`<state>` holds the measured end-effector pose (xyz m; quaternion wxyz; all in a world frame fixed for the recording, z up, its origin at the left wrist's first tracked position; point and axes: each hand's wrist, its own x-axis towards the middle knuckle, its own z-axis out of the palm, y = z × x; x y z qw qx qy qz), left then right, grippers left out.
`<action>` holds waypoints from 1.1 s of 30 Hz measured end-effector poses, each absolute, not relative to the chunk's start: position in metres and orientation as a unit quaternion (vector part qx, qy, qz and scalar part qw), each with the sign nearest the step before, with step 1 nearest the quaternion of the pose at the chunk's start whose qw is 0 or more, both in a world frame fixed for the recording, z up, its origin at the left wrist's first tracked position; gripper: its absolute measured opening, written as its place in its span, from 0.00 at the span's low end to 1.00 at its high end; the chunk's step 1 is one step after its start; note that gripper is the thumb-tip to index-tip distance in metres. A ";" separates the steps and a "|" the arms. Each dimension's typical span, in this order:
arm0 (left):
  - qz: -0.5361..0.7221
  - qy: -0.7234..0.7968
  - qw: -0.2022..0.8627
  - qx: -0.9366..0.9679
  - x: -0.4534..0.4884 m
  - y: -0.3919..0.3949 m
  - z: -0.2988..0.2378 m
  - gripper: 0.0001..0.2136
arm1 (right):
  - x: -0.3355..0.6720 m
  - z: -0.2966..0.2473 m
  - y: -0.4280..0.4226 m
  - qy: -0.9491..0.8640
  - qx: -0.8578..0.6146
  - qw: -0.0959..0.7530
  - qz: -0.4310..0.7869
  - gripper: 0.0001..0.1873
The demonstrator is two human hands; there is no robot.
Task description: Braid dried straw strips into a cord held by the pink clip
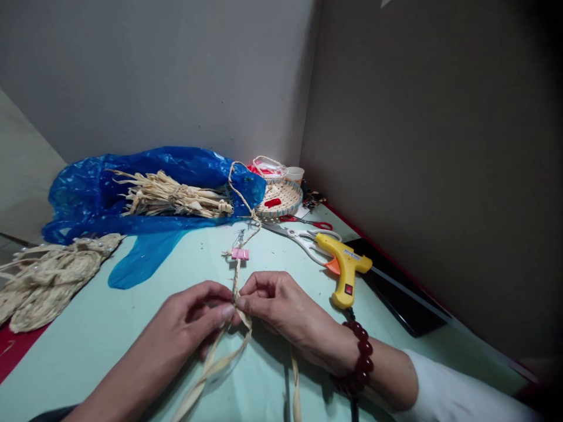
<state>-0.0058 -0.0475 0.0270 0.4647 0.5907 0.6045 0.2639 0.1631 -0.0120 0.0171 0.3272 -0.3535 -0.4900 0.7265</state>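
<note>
A thin braid of pale dried straw-like strands (238,275) runs toward me from a pink binder clip (240,254) on the table. My left hand (196,313) pinches the braid's near end between thumb and fingers. From the other side, my right hand (275,302) grips strands at the same spot, its fingertips close to the left ones. Loose flat strands (211,372) hang from the pinch toward the near edge, one twisted in a loop. Another strand (295,381) trails below my right hand. A beaded bracelet circles my right wrist.
A blue plastic bag (88,187) holds a bundle of dried strands (176,196) at the back. Woven straw pieces (57,278) lie at left. To the right are a yellow glue gun (347,272), white-handled scissors (303,240), red-handled scissors (323,225), a dark flat tablet-like object (404,299) and a woven basket (288,199).
</note>
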 end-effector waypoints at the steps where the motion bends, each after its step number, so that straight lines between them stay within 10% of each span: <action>1: 0.254 0.579 0.543 0.553 -0.006 -0.043 0.026 0.13 | 0.163 0.016 -0.012 -0.491 -0.358 0.325 0.725 0.06; 33: 0.295 0.622 0.500 0.526 0.006 -0.047 0.014 0.13 | 0.164 0.020 -0.045 -0.930 -0.348 0.104 0.048 0.08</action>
